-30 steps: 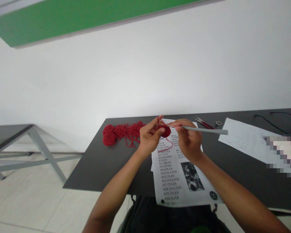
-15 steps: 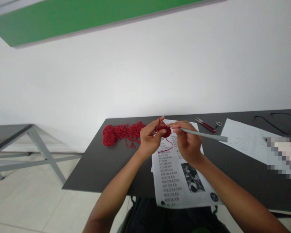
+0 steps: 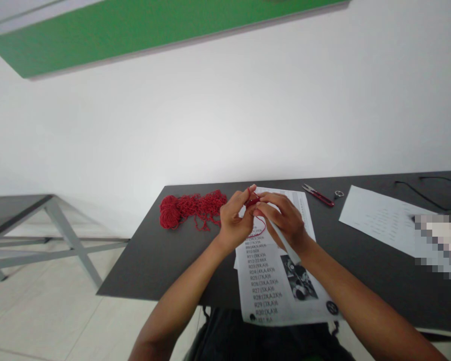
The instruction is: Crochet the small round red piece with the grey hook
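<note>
My left hand is closed on a small red crochet piece, with red yarn running over its raised forefinger. In my right hand is a crochet hook with a pale grey handle, which slants down toward my wrist. The hook's tip is hidden among my fingers at the piece. A loose yarn end loops below the hands, over a printed pattern sheet. To the left lies a red yarn ball with a tangled heap of the same yarn beside it.
Red-handled thread snips and a small metal ring lie at the back right of the dark table. Farther right are another printed sheet and glasses. A second table stands at the left.
The hook has swung from pointing right to slanting down toward my right wrist. My right hand has turned and come closer to the left. The crochet piece is now more covered by fingers.
</note>
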The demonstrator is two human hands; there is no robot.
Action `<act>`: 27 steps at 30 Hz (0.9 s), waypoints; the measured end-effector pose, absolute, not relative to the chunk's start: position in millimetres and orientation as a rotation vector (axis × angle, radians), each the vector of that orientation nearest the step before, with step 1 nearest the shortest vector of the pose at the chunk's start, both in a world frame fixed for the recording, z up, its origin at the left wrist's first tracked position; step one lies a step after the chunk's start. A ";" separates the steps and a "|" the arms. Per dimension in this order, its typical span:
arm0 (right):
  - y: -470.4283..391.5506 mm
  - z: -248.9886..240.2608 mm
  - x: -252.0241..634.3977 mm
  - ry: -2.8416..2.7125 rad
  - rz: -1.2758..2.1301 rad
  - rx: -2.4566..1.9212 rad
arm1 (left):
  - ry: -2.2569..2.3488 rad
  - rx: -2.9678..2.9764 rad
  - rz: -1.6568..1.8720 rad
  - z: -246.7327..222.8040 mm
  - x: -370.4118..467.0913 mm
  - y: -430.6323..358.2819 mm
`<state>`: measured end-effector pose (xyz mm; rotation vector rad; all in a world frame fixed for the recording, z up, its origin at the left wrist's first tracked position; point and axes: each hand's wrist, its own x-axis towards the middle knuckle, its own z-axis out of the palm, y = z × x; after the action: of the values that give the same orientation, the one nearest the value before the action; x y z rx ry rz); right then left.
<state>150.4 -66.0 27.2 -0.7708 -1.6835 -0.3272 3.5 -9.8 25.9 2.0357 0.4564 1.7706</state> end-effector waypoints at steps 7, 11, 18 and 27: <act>-70.4 32.8 145.1 -1.616 -0.342 -0.685 | 0.400 1.796 1.815 23.8 8.4 -18.2; -70.2 36.1 145.5 -1.643 -0.398 -0.682 | 0.380 1.655 1.760 26.8 10.2 -21.9; -70.2 34.0 150.6 -1.712 -0.588 -0.769 | 0.363 1.288 1.582 38.2 13.9 -29.6; -68.9 31.0 153.6 -1.735 -0.352 -0.711 | 0.291 1.016 1.281 40.0 11.2 -28.2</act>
<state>153.6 -68.9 31.0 -0.7115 -1.7350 -0.3517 11.2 -28.2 40.0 1.0162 0.2915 1.2808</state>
